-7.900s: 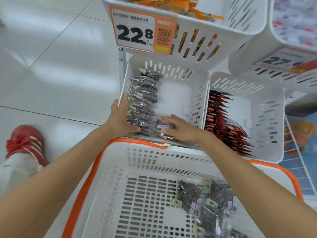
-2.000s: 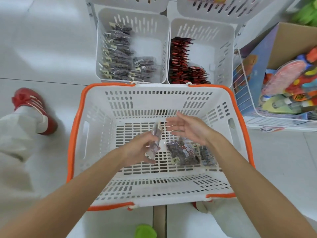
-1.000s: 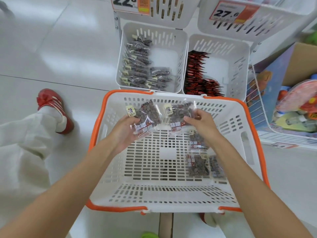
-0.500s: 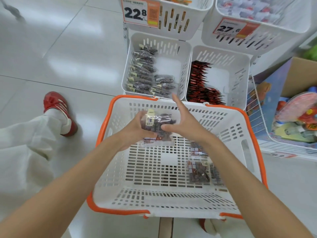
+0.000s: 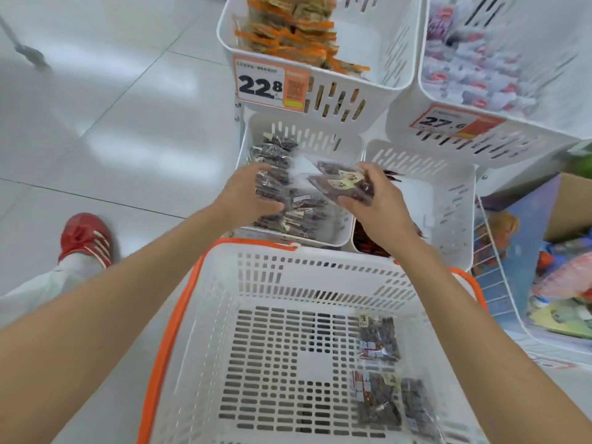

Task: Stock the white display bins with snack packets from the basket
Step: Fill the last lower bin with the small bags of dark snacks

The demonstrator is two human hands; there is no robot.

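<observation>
Far left on the floor, a red shoe [image 5: 85,238] sits well apart from the work. Next comes the left hand [image 5: 248,195], reaching over the basket [image 5: 256,243] into the lower left bin [image 5: 307,136]. Its grip is slack: the fingers lie fairly straight against the upright row of dark packets [image 5: 275,155] and close round nothing. It seems to be holding that row back towards the bin's left wall. Above this bin hangs the price tag [image 5: 266,86] of an upper bin stocked with orange-edged packets.

Just right of the row, the held packets [image 5: 336,184] hover over the bare right half of the same bin. There look to be two or more, tilted, labels up. The right hand [image 5: 376,206] has its grip closed on them, thumb underneath and fingers curled over the far edge. Further right is the lower right bin [image 5: 448,193], partly filled with red packets [image 5: 368,245].

The step in hand looks like the placing itself. I judge the next move needs the right hand to lower its bundle into the gap and stand it on edge, while the left hand steadies the row.

A few spare packets [image 5: 378,341] lie at the basket's right side, so more trips look necessary.
</observation>
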